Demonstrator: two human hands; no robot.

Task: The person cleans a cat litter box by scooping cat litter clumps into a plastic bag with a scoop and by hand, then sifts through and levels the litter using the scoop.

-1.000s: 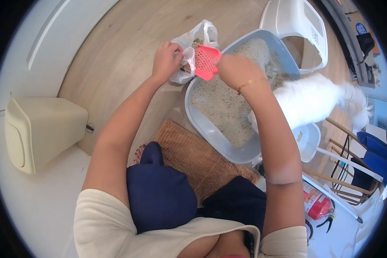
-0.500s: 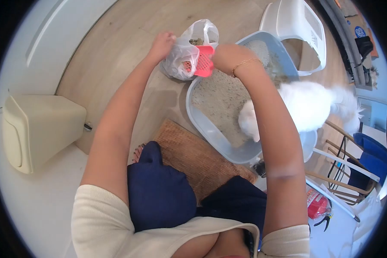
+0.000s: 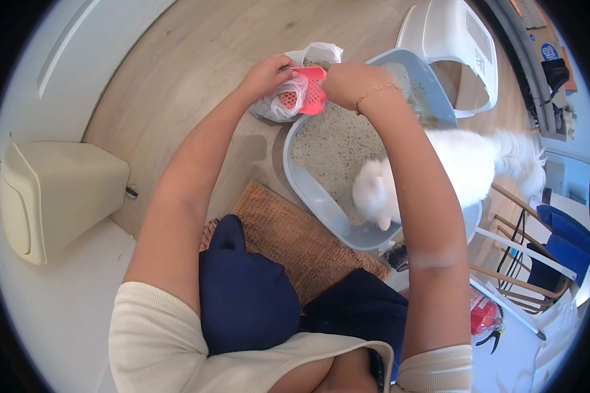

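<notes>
A pinkish-red litter scoop (image 3: 316, 98) with a slotted face is gripped in my right hand (image 3: 349, 85), its blade partly inside a white plastic bag (image 3: 276, 107). My left hand (image 3: 267, 76) closes on the bag's gathered rim, its fingertips close to the scoop's upper edge; whether they touch it I cannot tell. Clumped litter shows in the bag's mouth. Beside the bag lies a blue-grey litter box (image 3: 299, 175) with sandy litter (image 3: 334, 150). A white cat (image 3: 455, 167) stands at the box's right side, head low over the litter, partly behind my right forearm.
The white litter box hood (image 3: 439, 39) lies at the back right. A cream bin (image 3: 78, 193) stands at the left. A brown woven mat (image 3: 295, 236) lies before my knees. At the right are a chair (image 3: 557, 239) and a red fire extinguisher (image 3: 482, 313).
My left hand has moved right along the bag towards the scoop, and the bag's opening has folded down. The cat's head has shifted slightly left and down. My right hand stays nearly still.
</notes>
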